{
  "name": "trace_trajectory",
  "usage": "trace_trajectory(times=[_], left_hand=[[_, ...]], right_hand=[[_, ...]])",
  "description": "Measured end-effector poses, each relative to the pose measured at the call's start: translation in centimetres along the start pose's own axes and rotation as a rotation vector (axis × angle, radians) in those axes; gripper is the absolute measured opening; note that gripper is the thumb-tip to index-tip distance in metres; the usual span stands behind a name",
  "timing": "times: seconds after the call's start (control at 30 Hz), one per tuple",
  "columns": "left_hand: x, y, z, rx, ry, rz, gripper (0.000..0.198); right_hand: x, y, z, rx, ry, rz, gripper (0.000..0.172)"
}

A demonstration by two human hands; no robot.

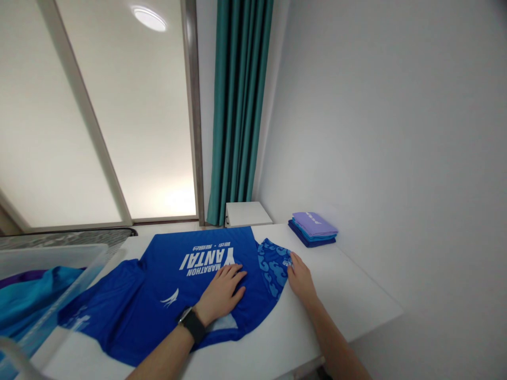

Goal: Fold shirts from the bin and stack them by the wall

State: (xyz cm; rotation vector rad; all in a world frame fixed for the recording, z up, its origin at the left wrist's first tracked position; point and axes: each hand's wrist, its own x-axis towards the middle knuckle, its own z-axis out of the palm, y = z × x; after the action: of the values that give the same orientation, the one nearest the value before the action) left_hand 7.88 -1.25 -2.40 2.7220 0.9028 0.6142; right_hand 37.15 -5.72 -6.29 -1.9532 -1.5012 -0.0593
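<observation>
At the far left a clear bin (pixel 51 257) holds teal and purple clothes (pixel 43 298); behind it stands a frosted door (pixel 134 132) with a light's reflection near its top. The blue shirt (pixel 170 279) lies spread on the white table (pixel 348 301), its collar toward the person, so its printing is upside down from here. One sleeve reaches left to beside the bin and bears a white print (pixel 81 320) too blurred to make out. Farther right on the shirt is a white, bird-like logo (pixel 170 298).

Then comes the main lettering (pixel 208 258) in white: a large "YANTAI", a smaller "MARATHON" on the collar side of it, and a line of small Chinese characters on the far side, too small to read surely. The left hand (pixel 223 293), a dark watch (pixel 192 323) on its wrist, rests palm down and open on the chest beside these words, gripping nothing.

Beyond the shirt hang a green curtain (pixel 240 116) and a low white cabinet (pixel 249 212). The right sleeve (pixel 273 266) carries a pale cloud pattern and a tiny white mark. The right hand (pixel 301 279) touches its outer edge; whether the fingers pinch it, I cannot tell. Rightmost, near the wall (pixel 380 132), sits a folded stack (pixel 315 228): purple with partial, unclear white letters, over blue and navy.
</observation>
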Motion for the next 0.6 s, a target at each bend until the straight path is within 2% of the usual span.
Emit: trace_trajectory(times=[0.13, 0.23, 0.3, 0.37, 0.43, 0.5, 0.6], left_hand=[[0.0, -0.3, 0.1, -0.073, 0.01, -0.026, 0.037], [0.1, -0.5, 0.1, -0.136, 0.019, -0.049, 0.035], [0.2, -0.6, 0.3, -0.19, 0.039, -0.051, 0.034], [0.4, -0.9, 0.6, -0.255, 0.066, -0.071, 0.035], [0.4, -1.3, 1.0, -0.326, 0.094, -0.119, 0.04], [0.5, -1.6, 1.3, -0.393, 0.115, -0.173, 0.047], [0.4, -1.6, 1.2, -0.435, 0.122, -0.197, 0.062]], right_hand=[[1.2, -1.0, 0.5, 0.315, 0.062, 0.079, 0.052], [1.1, -4.6, -0.3, 0.481, 0.039, -0.025, 0.051], [0.3, -7.7, -1.1, 0.532, -0.056, -0.127, 0.049], [-0.9, -10.5, -1.8, 0.578, -0.209, -0.249, 0.046], [-2.0, -12.4, -2.2, 0.602, -0.352, -0.363, 0.044], [-2.8, -12.8, -2.2, 0.601, -0.385, -0.382, 0.039], [-3.3, -11.3, -1.7, 0.526, -0.288, -0.343, 0.036]])
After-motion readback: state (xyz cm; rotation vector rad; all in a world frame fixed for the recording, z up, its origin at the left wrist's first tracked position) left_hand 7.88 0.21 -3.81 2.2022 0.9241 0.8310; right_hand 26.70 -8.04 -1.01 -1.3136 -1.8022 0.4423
